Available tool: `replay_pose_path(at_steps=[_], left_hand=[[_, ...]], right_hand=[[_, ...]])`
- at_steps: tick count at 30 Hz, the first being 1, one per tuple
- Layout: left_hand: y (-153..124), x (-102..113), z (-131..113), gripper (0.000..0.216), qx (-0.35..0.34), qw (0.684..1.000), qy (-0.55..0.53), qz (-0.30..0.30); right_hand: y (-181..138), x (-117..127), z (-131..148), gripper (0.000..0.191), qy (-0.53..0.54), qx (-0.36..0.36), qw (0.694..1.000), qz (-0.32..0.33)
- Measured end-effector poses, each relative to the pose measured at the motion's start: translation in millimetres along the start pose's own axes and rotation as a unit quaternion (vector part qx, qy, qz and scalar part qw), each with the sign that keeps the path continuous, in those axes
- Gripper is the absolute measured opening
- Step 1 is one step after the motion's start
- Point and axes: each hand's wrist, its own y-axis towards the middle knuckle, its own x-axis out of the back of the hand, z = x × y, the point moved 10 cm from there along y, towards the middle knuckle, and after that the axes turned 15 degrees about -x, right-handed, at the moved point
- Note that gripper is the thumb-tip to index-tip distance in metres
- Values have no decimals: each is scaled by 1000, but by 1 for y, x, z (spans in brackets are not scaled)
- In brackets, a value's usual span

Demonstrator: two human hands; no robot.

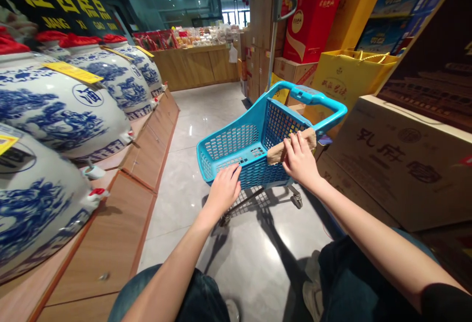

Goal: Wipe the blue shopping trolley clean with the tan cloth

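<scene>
A blue plastic shopping cart (236, 137) with lattice walls stands sideways before me, its handle at the right. My left hand (224, 188) holds the near rim of the basket, fingers curled over the edge. Farther right along that rim, my right hand (299, 157) presses down a folded tan cloth (277, 152), its fingers bent over the top. The cloth covers part of the rim near the handle end. The basket floor shows with nothing lying on it.
Big blue-and-white porcelain jars (88, 101) with red covers line a wooden ledge (110, 223) on the left. Stacked cartons (416, 155), a yellow gift bag (342, 78) and a red box (309, 22) crowd the right. A wooden counter (195, 66) with packaged goods stands behind.
</scene>
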Motion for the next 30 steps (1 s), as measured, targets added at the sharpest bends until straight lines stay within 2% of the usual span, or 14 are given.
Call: replay_pose_path(at_steps=[4,6,10,12,14,17,19,22,26,28,30], left_hand=[[0,1,0,47,3,1000,6,1],[0,1,0,47,5,1000,6,2],[0,1,0,49,8,1000,-1,7],[0,1,0,49,7,1000,0,5],[1,1,0,48,7,1000,4,2],[2,0,1,47,9,1000,8,1],[2,0,2,47,10,1000,7,4],[1,0,1,48,7,1000,4,8],[1,0,0,49,4,1000,0,8],[1,0,0,48,5,1000,-1,6],[2,0,0,48,7,1000,0,4]], right_hand=[[-12,-9,23,70,11,65,997,37],[-5,-6,12,68,6,60,998,27],[17,6,-32,69,-6,-13,1000,-16],[18,9,-38,70,-2,-28,999,-24],[11,7,-25,70,7,-16,1000,-15],[-7,-3,10,70,26,38,999,26],[-13,-7,22,70,34,67,996,51],[-3,-3,6,67,38,59,996,49],[18,11,-37,64,43,-23,999,0],[16,11,-36,67,44,-32,998,-6],[9,5,-18,68,44,-1,999,10]])
